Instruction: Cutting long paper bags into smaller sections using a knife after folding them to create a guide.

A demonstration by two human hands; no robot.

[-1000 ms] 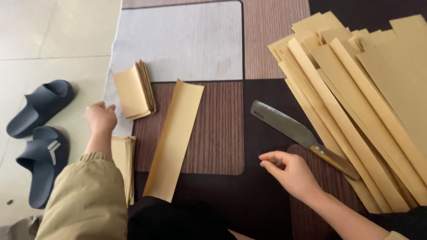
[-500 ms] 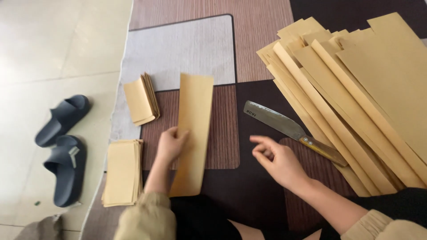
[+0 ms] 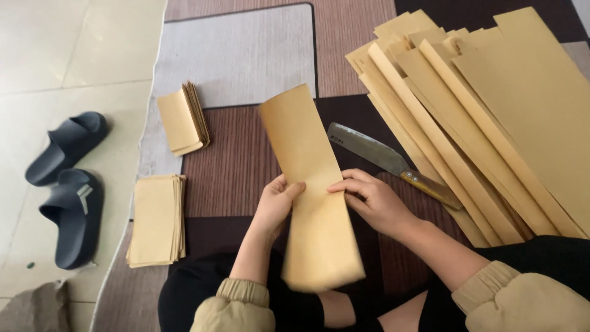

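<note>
Close to the body, above the lap, both hands hold one long yellow paper strip (image 3: 310, 190). The left hand (image 3: 275, 206) is closed lightly on the strip's left edge, thumb on top, and the right hand (image 3: 375, 203) pinches the right edge with curled fingers. Half a second ago only the left hand touched the strip, which lay flat on the rug; now it is lifted and gripped from both sides, so I judge it is ready to be folded or cut. Its long axis runs from the lap away from the person, and the far end leans a little to the left. The near end looks blurred.

Right of the strip, a big knife (image 3: 384, 160) lies on the striped rug (image 3: 239, 160), blade toward the strip. Left of the strip are two stacks of small folded sheets (image 3: 157, 218). Further left, dark slippers (image 3: 67, 184) stand on the floor. Beyond the knife, many long strips (image 3: 491, 110) lie in a fanned pile.
</note>
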